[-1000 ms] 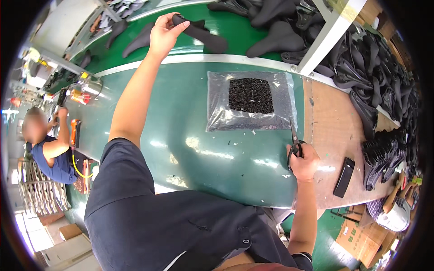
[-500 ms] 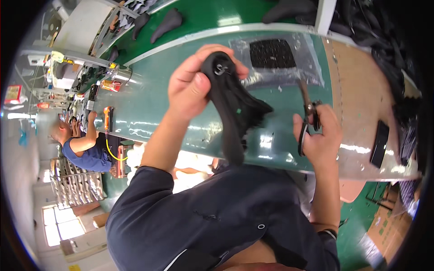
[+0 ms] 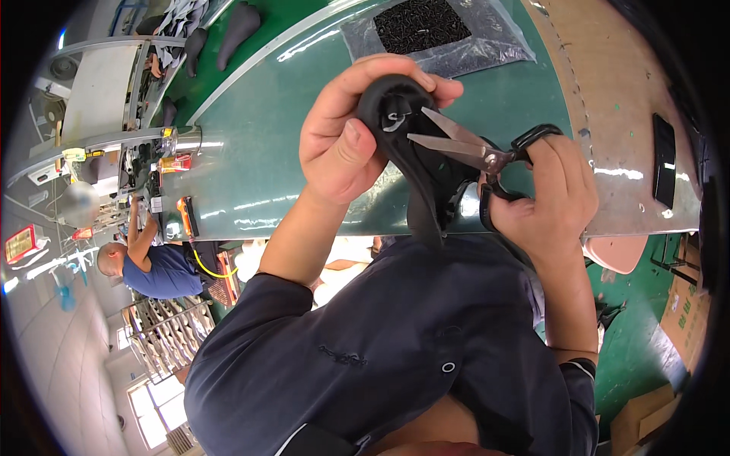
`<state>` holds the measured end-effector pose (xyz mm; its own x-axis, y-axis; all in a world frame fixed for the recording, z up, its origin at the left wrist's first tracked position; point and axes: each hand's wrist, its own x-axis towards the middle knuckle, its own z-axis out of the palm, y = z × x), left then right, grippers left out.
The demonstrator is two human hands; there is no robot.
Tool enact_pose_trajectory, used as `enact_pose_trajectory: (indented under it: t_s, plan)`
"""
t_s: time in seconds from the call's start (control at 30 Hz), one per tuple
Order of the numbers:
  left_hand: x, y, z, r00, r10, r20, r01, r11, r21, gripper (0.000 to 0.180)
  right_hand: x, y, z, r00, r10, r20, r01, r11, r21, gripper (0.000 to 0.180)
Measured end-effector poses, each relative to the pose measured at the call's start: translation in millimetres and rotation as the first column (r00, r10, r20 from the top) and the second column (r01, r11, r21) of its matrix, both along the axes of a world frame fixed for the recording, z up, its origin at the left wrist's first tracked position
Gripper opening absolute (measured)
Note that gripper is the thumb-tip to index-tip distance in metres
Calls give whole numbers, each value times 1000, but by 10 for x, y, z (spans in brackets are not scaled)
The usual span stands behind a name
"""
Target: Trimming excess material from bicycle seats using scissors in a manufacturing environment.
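- The left hand [image 3: 346,140] has its fingers wrapped tight around a black saddle [image 3: 418,163], near the middle.
- The right hand [image 3: 551,197], at 3 o'clock, grips open scissors [image 3: 471,148] touching it above the green tabletop [image 3: 251,159].

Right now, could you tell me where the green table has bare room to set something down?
The green table lies bare between the clear bag of small black parts and the orange tool at its near edge. It is crowded around the black part and scissors.

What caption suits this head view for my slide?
Left hand grips a black saddle while right hand opens scissors at its underside, above a green bench.
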<state>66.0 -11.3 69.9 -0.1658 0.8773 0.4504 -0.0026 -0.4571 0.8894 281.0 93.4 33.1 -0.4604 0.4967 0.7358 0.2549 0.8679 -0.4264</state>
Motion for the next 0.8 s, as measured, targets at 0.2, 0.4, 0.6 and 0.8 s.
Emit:
enact_pose_trajectory:
  t_s: [0.2, 0.4, 0.6, 0.8]
  plan:
    - [-26, 6, -4, 996, -58, 62, 58, 998, -2, 75, -51, 129, 47, 998, -63, 17, 58, 977, 203, 35]
    - [-64, 50, -5, 992, -83, 95, 83, 997, 0, 77, -45, 274, 78, 994, -94, 63, 73, 959, 275, 39]
    - [-47, 133, -54, 983, -131, 132, 124, 991, 57, 68, -61, 336, 122, 990, -106, 97, 70, 946, 318, 42]
    - [-19, 177, -62, 988, -113, 109, 106, 992, 64, 68, -27, 304, 139, 986, -141, 88, 116, 963, 244, 40]
